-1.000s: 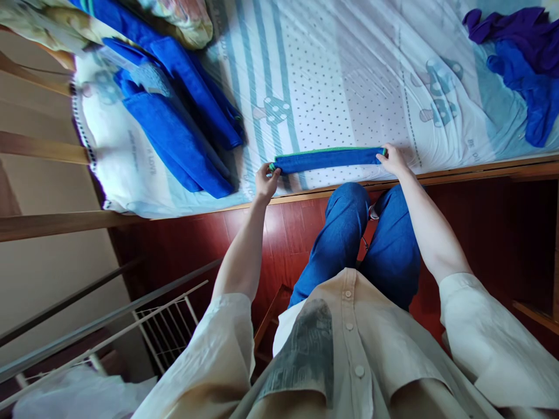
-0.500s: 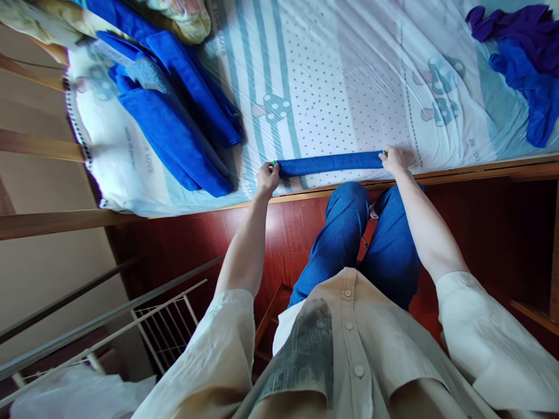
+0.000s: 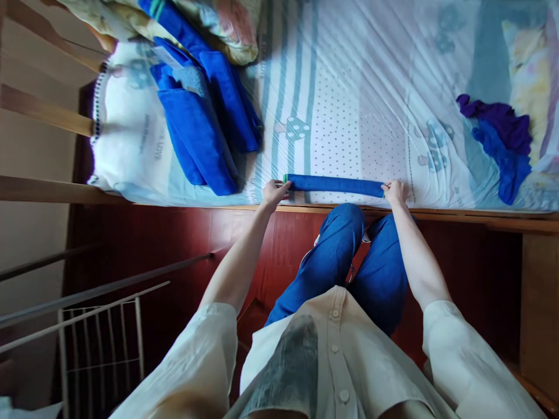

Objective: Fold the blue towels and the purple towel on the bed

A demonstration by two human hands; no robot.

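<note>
A blue towel, folded into a long narrow strip with a green edge at its left end, lies along the front of the bed. My left hand is closed on the strip's left end, with thumb and fingertips at the green edge. At the opposite end, my right hand pinches the towel's right corner between thumb and fingers. Between the two hands the strip lies fairly straight on the sheet, sloping slightly down to the right.
A stack of folded blue towels rests on the bed at left, beside a patterned quilt. Purple cloth and crumpled blue cloth lie at right. The wooden bed edge runs before my knees; a white metal rack stands lower left.
The camera view has shifted, so the bed's things sit elsewhere in it. The strip now slopes down to the right, and its green left edge shows more. Both hands still hold its ends.
</note>
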